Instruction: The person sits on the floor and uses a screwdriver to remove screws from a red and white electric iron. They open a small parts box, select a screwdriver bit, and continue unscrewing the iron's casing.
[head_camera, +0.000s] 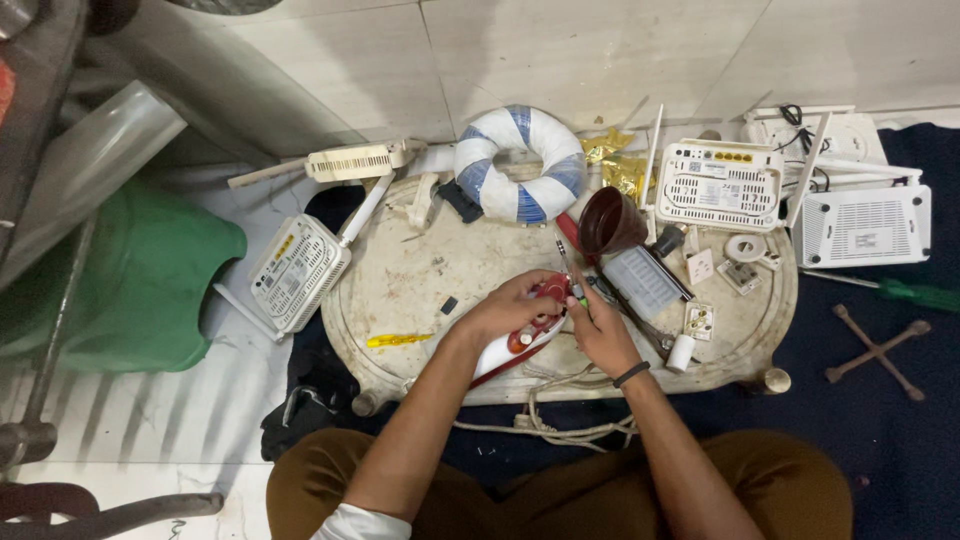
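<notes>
The left hand (510, 305) lies over the top of a red and white clothes iron (520, 345), fingers curled around its upper body to steady it on the near middle of the round, stained worktop (400, 275). The right hand (598, 330) closes on a thin screwdriver (566, 262) whose green grip shows between the fingers; the shaft points up and away, and the tip is hidden, so whether it sits in a screw cannot be told. A dark band circles the right wrist.

The iron looks whole: its shell is closed and no loose cover or screws show beside it, so the opening appears to be at an early stage, with most of the work left. Its pale cord (555, 420) loops off the near edge of the worktop onto the dark mat.

Just right of the hands lie a clear ridged plastic case (640, 282), a small white cylinder (681, 352) and white socket plates (699, 320). A brown cup (610, 222) stands beyond the hands, and farther off a blue and white coil (520, 165) lies at the far edge. A yellow strip (398, 340) lies to the left. White routers (720, 185) ring the worktop at left, far and right. A green-handled screwdriver (905, 292) and a cross-shaped wrench (877, 352) rest on the mat at the right.
</notes>
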